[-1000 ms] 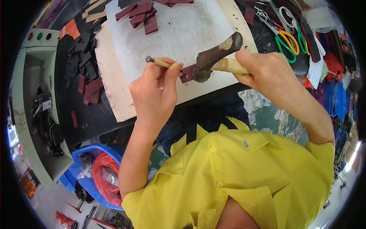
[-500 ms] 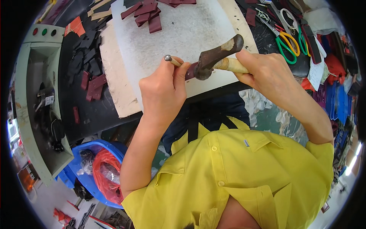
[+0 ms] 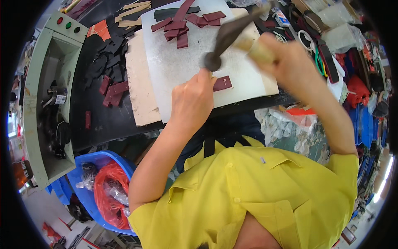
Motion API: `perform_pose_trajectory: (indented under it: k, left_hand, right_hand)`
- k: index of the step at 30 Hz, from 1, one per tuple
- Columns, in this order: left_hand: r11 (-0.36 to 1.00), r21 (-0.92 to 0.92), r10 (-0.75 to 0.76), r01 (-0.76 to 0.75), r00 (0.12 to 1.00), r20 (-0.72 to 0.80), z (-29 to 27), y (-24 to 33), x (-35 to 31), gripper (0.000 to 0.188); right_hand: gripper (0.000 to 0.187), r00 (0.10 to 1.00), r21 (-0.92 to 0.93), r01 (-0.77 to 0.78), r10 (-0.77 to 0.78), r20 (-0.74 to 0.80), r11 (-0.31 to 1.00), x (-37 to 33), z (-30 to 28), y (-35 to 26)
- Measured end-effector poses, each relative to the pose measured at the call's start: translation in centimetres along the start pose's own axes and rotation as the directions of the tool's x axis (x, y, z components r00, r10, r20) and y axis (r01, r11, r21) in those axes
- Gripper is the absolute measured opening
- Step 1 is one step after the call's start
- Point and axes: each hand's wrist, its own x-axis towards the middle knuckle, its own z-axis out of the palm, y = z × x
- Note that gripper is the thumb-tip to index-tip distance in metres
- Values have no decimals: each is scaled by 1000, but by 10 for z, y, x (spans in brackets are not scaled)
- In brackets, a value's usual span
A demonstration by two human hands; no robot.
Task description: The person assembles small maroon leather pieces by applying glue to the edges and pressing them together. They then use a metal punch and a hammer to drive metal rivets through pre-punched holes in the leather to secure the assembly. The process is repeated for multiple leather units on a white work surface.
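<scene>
My left hand (image 3: 192, 96) is closed around a thin upright punch, mostly hidden by the fingers and the hammer head. Beside those fingers, a maroon strip (image 3: 222, 83) with small marks lies flat on a white sheet (image 3: 169, 68). My right hand (image 3: 282, 56) grips the pale handle of a hammer (image 3: 233, 33), blurred by motion. The round end of its dark head sits right over the top of my left fist; whether it touches the punch I cannot tell.
Several maroon strips (image 3: 176, 25) lie at the sheet's far end. To the left are black pieces (image 3: 108, 58), more maroon pieces (image 3: 116, 92) and a grey metal cabinet (image 3: 35, 120). A blue tub (image 3: 89, 207) holds plastic bags. Green-handled scissors (image 3: 318, 62) lie at right.
The hammer has swung from beside the left hand to above it, its head now over the fist. My left hand has moved slightly right, and the maroon strip now lies flat on the sheet.
</scene>
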Motion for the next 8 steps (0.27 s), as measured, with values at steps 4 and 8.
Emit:
perform_pose_trajectory:
  k: [4, 8]
  left_hand:
    - [998, 56, 3, -4, 1000, 15, 2, 1, -2, 21]
    - [974, 216, 58, -72, 996, 74, 2, 1, -8, 21]
  right_hand:
    - [26, 916, -240, -399, 371, -153, 885, -36, 14, 53]
    - [26, 847, -262, -531, 491, -204, 806, -97, 48, 129]
